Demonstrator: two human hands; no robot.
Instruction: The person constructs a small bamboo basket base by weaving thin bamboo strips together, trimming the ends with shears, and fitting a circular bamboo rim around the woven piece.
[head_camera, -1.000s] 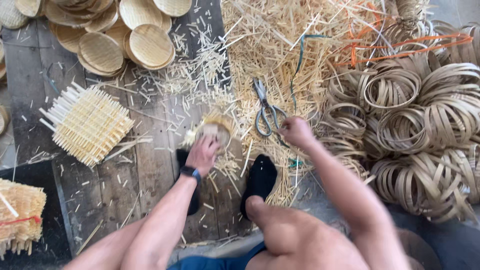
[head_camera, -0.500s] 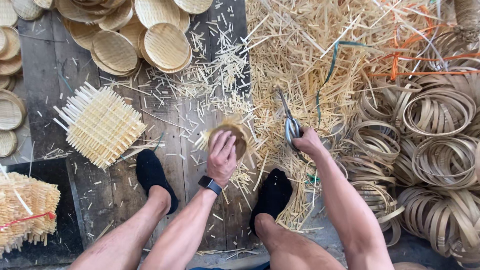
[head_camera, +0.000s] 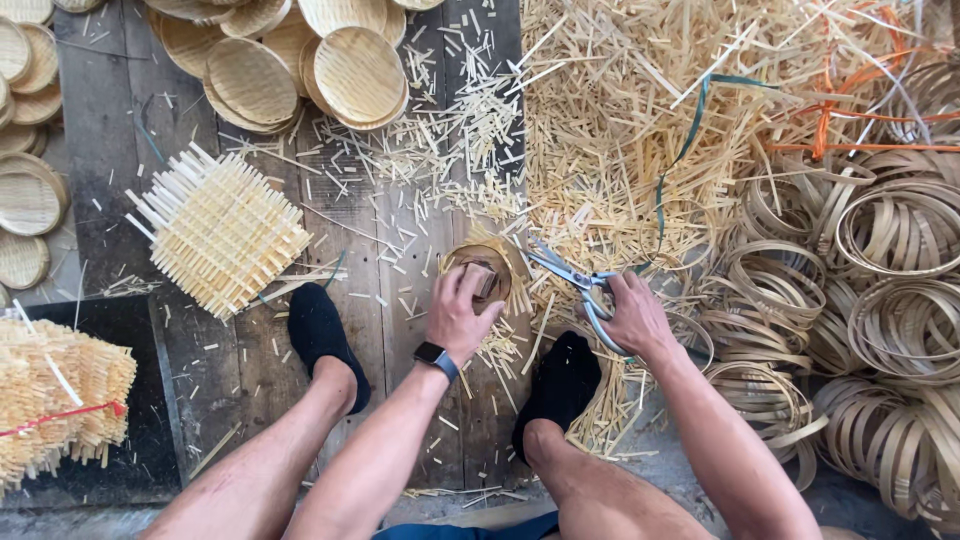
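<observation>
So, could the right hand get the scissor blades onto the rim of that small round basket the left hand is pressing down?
Probably yes. The scissors in the right hand are open, tips pointing at the small round basket with only loose bamboo trimmings between. The left hand covers the near side, leaving the right rim exposed.

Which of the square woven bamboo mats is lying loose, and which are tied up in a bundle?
The loose square mat lies alone on the planks beside the left foot. The others form a stack at the left edge, bound with a red strap.
</observation>
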